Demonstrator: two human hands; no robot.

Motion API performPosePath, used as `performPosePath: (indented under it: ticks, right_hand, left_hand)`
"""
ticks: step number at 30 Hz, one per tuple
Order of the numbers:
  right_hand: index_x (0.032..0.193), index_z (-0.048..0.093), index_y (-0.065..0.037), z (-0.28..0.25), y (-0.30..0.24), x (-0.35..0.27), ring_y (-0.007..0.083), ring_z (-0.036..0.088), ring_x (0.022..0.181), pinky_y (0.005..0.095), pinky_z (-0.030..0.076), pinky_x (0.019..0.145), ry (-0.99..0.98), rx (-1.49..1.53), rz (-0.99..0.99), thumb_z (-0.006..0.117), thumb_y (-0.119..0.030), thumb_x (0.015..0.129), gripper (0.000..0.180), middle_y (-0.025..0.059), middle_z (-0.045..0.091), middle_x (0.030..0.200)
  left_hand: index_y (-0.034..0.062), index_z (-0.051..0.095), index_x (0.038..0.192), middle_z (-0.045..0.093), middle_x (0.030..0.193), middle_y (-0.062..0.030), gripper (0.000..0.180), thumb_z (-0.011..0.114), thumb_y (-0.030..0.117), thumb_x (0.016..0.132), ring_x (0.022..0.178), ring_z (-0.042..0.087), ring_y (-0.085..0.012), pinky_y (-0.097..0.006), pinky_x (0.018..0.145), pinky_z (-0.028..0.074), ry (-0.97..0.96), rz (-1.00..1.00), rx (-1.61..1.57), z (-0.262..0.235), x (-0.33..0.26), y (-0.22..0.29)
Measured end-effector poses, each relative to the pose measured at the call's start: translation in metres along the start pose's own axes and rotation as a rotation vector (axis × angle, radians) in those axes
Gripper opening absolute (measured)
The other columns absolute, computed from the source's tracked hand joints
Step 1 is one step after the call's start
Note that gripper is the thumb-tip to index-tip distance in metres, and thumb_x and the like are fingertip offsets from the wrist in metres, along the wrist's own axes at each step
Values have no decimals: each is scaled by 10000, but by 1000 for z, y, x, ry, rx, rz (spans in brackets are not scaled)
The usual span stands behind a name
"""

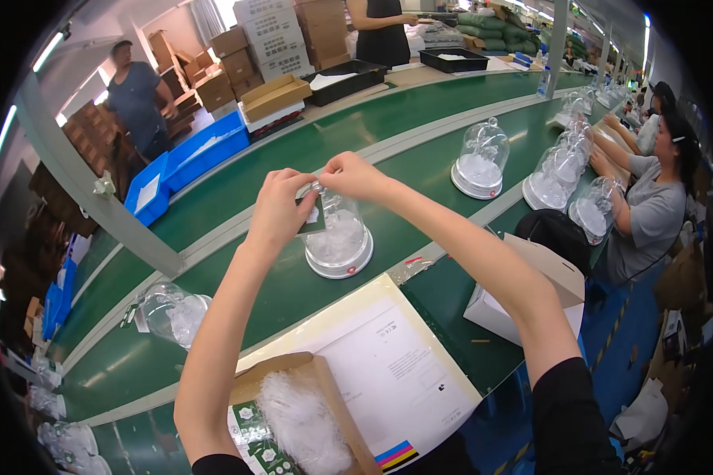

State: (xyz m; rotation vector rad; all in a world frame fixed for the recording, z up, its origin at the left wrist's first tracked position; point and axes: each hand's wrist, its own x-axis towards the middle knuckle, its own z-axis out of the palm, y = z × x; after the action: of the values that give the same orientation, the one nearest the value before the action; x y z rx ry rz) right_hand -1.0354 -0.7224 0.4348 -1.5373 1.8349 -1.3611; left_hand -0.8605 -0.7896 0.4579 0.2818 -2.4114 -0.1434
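Observation:
A clear dome [343,226] on a round white base, with pale clear filling inside, stands on the green conveyor belt in front of me. Both hands meet at its top. My left hand [279,202] is closed, thumb and fingers pinching at the upper edge of a small green card [315,221] that hangs against the dome. My right hand [358,176] is closed too, its fingertips pinched together beside the left ones at the dome's knob. Whatever lies between the right fingertips is too small to make out.
Below my arms, an open cardboard box [337,400] holds white shredded filler [303,416] and green cards [249,427] on a printed white sheet [404,348]. Another dome [173,313] is left; one [481,158] stands right. A white carton [491,309] and co-workers [650,190] are at right.

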Motion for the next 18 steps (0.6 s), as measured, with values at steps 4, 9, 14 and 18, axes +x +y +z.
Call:
performPosePath:
  ticks: [4,9,14,18]
  right_hand:
    - [684,652,6,6,7,0,139,587,582,293,471,563,17,-15,2,671,-254,726,265,94,633,638]
    - [664,615,-15,15,15,-1,76,518,612,247,433,587,-9,58,13,635,-203,758,211,28,563,625]
    - [599,560,-27,27,24,-1,112,539,588,274,438,565,32,262,-68,657,-232,746,270,40,584,619]
    - [605,555,-7,29,23,-15,181,593,715,304,477,691,137,112,-221,659,-216,718,259,98,628,775]
  left_hand:
    - [16,663,1030,643,1015,-133,246,629,173,844,983,577,-300,-353,858,465,-184,-259,-153,-1,6,3]
    - [21,644,1082,614,1049,-193,274,588,202,883,1013,560,-344,-392,876,454,-151,-235,-317,7,-8,-14]
    - [31,536,1234,521,1200,-211,359,523,218,929,1114,502,-349,-391,939,414,-170,-184,-494,27,-31,-35]
    - [37,518,1266,511,1258,-168,375,528,191,925,1214,428,-300,-342,1031,342,-178,-180,-139,10,-32,-20]
